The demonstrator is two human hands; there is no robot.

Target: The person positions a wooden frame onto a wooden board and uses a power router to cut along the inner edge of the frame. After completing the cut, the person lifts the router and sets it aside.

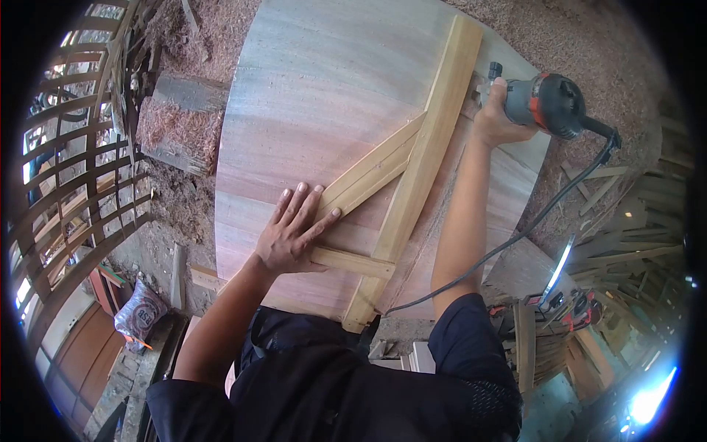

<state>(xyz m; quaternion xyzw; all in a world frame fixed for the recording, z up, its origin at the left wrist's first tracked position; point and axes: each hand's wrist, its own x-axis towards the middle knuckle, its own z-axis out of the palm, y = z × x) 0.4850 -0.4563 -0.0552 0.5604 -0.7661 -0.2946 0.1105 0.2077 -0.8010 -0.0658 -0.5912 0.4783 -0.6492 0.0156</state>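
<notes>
A wooden frame of joined battens lies across the large wooden panel. It has one long batten, a diagonal brace and a short crosspiece. My left hand rests with fingers spread over the lower end of the brace, beside the crosspiece. On the right, my right hand grips a black, grey and red corded trim router near its base, at the upper part of the long batten. The router's bit is hidden from view.
A black power cord runs from the router down across the panel and over my right arm. Wood shavings cover the ground. A slatted fence stands left, near a printed plastic bag. Scrap wood lies right.
</notes>
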